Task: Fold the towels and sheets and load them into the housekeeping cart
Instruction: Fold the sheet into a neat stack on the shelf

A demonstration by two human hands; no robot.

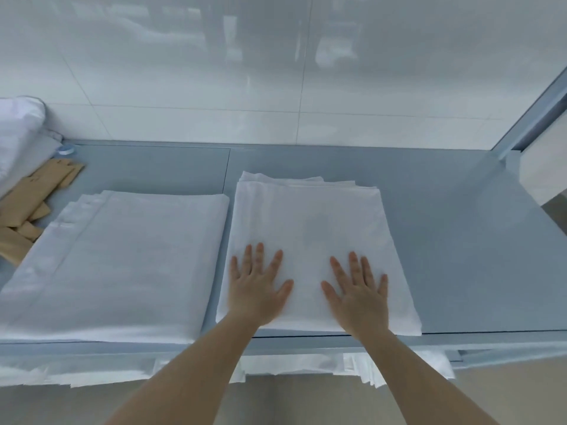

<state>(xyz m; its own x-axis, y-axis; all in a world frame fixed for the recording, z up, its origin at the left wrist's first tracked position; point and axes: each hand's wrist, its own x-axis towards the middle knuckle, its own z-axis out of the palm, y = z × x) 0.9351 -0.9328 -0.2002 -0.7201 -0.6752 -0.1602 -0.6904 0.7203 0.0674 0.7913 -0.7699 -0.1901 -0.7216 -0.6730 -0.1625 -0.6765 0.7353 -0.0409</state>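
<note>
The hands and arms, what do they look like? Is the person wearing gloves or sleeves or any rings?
No gloves and no sleeves: both arms are bare as far back as the picture shows. The left hand and the right hand are bare too, with no ring, watch or bracelet to be seen. The fingernails look short and plain, though the picture is a bit soft.

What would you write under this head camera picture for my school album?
Both hands, left hand and right hand, press flat on a folded white sheet beside another folded sheet.
</note>
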